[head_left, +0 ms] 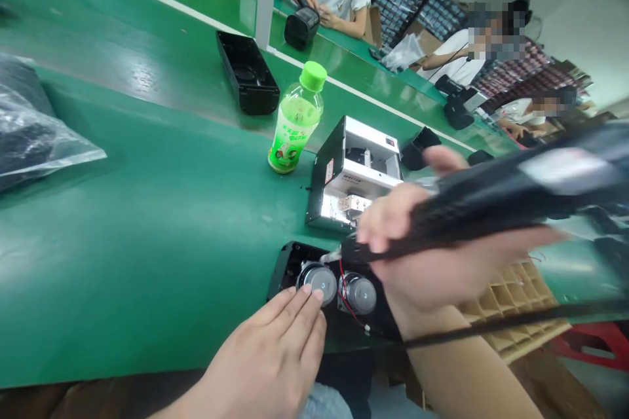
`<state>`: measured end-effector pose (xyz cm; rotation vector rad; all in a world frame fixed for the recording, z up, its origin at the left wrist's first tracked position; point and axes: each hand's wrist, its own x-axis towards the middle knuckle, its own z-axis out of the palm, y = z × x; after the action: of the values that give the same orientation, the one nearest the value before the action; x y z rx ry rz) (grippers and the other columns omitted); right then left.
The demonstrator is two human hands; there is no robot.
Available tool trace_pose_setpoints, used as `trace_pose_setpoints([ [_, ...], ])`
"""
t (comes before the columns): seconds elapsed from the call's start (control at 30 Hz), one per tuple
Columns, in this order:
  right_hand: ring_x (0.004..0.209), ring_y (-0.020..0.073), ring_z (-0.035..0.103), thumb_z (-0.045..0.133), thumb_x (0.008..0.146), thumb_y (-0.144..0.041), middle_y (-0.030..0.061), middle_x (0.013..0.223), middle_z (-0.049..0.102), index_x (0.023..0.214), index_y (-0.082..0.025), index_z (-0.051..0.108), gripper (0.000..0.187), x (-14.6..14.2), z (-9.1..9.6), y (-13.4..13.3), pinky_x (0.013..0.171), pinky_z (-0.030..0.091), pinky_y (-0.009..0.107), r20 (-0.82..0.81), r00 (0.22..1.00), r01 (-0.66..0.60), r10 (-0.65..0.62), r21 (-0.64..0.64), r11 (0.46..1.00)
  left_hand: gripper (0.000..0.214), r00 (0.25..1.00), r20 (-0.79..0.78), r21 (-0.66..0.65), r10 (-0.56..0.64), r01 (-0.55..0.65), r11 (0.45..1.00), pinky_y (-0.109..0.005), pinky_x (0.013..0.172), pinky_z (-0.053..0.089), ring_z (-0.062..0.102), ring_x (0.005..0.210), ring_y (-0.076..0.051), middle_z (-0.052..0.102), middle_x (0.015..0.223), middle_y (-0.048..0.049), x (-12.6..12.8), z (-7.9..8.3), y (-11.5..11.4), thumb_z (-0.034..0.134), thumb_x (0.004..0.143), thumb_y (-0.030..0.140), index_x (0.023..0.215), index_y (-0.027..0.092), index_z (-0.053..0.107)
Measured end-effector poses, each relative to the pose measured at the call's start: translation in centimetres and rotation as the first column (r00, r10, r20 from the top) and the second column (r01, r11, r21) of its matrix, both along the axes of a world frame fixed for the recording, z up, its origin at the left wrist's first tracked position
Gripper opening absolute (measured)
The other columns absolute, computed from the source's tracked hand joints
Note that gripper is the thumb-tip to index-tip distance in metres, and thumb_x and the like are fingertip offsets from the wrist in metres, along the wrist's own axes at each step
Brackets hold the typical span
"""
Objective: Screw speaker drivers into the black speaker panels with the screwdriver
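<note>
A black speaker housing lies at the front edge of the green bench, with two round silver speaker drivers inside, the left driver and the right driver. Stretched flat, the fingers of my left hand rest on the left driver. My right hand is closed round a black electric screwdriver, blurred by motion. Its tip points down at the housing, close to the top of the left driver. A thin red wire with a small white plug runs between the drivers.
Behind the housing stands a black and silver screw feeder, beside a green-capped drink bottle. Another black housing lies farther back. A plastic bag is at left, a divided cardboard tray at right. Co-workers sit across the bench.
</note>
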<state>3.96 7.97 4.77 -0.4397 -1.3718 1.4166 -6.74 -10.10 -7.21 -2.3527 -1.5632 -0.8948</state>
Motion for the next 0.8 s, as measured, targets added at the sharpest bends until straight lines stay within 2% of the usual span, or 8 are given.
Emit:
trace_pose_setpoints([
  [0.07,0.04,0.0164,0.056,0.061,0.089,-0.09,-0.0035,0.06,0.069,0.118,-0.026,0.078,0.071,1.6,2.4,1.3,0.041,0.051,0.034,0.001,0.999,0.037,-0.038,0.131,0.991,0.035,1.0,-0.015,0.007,-0.012,0.012,1.0,-0.041,0.127,0.042,0.077,0.125,-0.026,0.082,0.135,-0.014,-0.3,0.0,0.0,0.046,0.109,0.016,0.126,0.011,0.076],
  [0.13,0.045,0.0181,0.061,0.065,0.088,-0.088,-0.0029,0.063,0.071,0.113,-0.027,0.077,0.067,2.5,3.6,2.8,0.044,0.055,0.036,0.005,0.996,0.081,-0.085,0.253,0.964,0.037,1.0,-0.008,0.017,-0.03,0.031,0.999,-0.043,0.135,0.035,0.076,0.128,-0.026,0.082,0.136,-0.0127,-0.6,0.1,0.0,0.045,0.108,0.013,0.129,0.011,0.075],
  [0.23,0.042,0.02,0.062,0.062,0.08,-0.098,-0.0027,0.057,0.069,0.101,-0.029,0.075,0.074,2.1,3.0,4.6,0.039,0.051,0.036,0.049,0.994,0.078,-0.102,0.352,0.933,0.046,0.996,0.073,0.005,-0.058,0.058,0.998,-0.05,0.142,0.023,0.063,0.149,-0.028,0.073,0.153,-0.0128,-1.3,0.3,-0.3,0.047,0.105,0.007,0.145,0.014,0.068],
  [0.3,0.037,0.0207,0.059,0.054,0.076,-0.105,-0.0027,0.054,0.066,0.098,-0.03,0.073,0.081,1.0,1.9,5.1,0.034,0.047,0.036,0.072,0.992,0.072,-0.103,0.34,0.938,0.061,0.986,0.165,-0.044,0.001,0.006,0.999,-0.052,0.142,0.027,0.05,0.162,-0.03,0.057,0.17,-0.0139,-1.8,0.4,-0.7,0.058,0.103,0.007,0.162,0.018,0.054],
  [0.37,0.033,0.0194,0.053,0.044,0.079,-0.107,-0.0038,0.05,0.06,0.101,-0.03,0.073,0.085,-0.1,0.9,5.0,0.029,0.04,0.035,0.034,0.986,0.144,-0.161,0.302,0.942,0.08,0.953,0.272,-0.157,0.135,-0.095,0.983,-0.05,0.137,0.039,0.044,0.166,-0.031,0.042,0.18,-0.0155,-2.4,0.3,-1.0,0.07,0.102,0.016,0.174,0.021,0.035],
  [0.5,0.03,0.0157,0.046,0.034,0.096,-0.095,-0.0056,0.048,0.05,0.11,-0.024,0.075,0.082,-1.0,0.2,4.4,0.025,0.031,0.031,-0.035,0.954,0.296,-0.299,0.29,0.91,0.105,0.838,0.4,-0.47,0.371,-0.16,0.868,-0.055,0.124,0.057,0.05,0.162,-0.037,0.036,0.184,-0.0143,-3.3,-0.7,-1.0,0.075,0.101,0.046,0.181,0.028,0.01],
  [0.6,0.031,0.015,0.046,0.03,0.1,-0.09,-0.0056,0.049,0.049,0.114,-0.025,0.075,0.081,-0.9,0.3,4.4,0.027,0.034,0.03,-0.027,0.94,0.333,-0.339,0.281,0.9,0.111,0.816,0.422,-0.546,0.395,-0.119,0.829,-0.059,0.123,0.058,0.051,0.161,-0.038,0.039,0.183,-0.0096,-3.4,-1.7,-0.6,0.078,0.097,0.047,0.181,0.035,0.007],
  [0.8,0.034,0.0165,0.048,0.035,0.099,-0.09,-0.0054,0.051,0.051,0.115,-0.027,0.074,0.075,-0.9,0.4,5.0,0.031,0.036,0.031,-0.041,0.943,0.331,-0.331,0.248,0.911,0.117,0.819,0.438,-0.566,0.371,-0.07,0.821,-0.058,0.127,0.054,0.051,0.161,-0.037,0.042,0.182,-0.0046,-3.2,-2.2,0.0,0.083,0.092,0.039,0.18,0.043,0.006],
])
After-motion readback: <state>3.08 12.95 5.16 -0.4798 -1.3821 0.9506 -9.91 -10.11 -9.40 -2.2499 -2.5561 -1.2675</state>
